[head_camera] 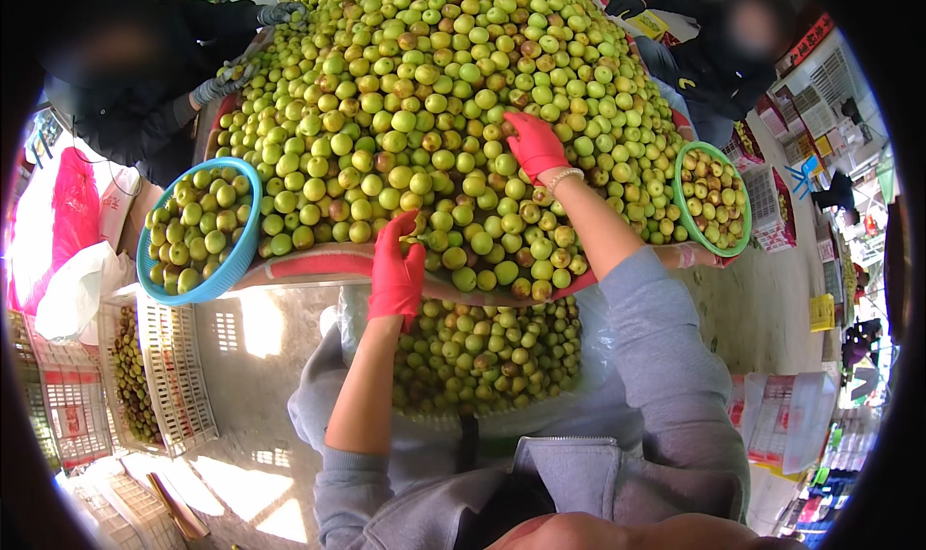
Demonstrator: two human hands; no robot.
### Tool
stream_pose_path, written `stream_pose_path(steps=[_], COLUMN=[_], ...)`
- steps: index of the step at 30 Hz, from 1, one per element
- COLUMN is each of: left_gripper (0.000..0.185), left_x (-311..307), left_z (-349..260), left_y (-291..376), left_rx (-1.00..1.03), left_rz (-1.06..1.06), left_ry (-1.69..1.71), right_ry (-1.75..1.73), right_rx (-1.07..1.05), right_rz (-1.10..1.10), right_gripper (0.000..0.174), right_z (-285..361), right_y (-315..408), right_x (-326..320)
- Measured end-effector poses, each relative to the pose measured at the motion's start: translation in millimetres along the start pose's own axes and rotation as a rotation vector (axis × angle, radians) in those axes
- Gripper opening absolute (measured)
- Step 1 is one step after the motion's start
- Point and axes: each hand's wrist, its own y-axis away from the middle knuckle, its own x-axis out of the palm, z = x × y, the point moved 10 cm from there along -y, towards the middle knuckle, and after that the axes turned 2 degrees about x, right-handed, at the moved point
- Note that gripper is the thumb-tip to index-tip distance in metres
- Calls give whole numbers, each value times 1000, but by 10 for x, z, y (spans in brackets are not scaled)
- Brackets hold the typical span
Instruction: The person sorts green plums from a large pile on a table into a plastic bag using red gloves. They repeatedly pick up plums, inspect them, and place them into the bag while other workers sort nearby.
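A large heap of green jujubes (405,121), some with brown patches, covers the table in front of me. My right hand (537,145), in a red glove, reaches into the middle of the heap with its fingertips on the fruit; whether it grips one is hidden. At the near edge, my left hand (398,268), also red-gloved, is raised with thumb and fingers apart and nothing visible between them. Below that edge, more jujubes (492,355) fill a container lined with clear plastic, close against my body.
A blue basket (249,253) of jujubes sits at the table's left corner, a green basket (680,188) at its right. A co-worker's gloved hand (224,83) touches the heap's left side; another person (716,65) is at far right. Plastic crates (173,369) stand at lower left.
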Motion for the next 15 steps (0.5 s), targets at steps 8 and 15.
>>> stream_pose_path(steps=[8, 15], left_gripper=[32, 37], left_x=[280, 598], left_z=[91, -7], left_y=[106, 330], left_rx=[-497, -635], left_rz=[165, 245], left_ry=[532, 902], right_ry=[355, -409], right_rx=[-50, -624], right_rz=[194, 186], right_gripper=[15, 25], right_z=[327, 1825], right_y=[215, 1258], right_x=[468, 45])
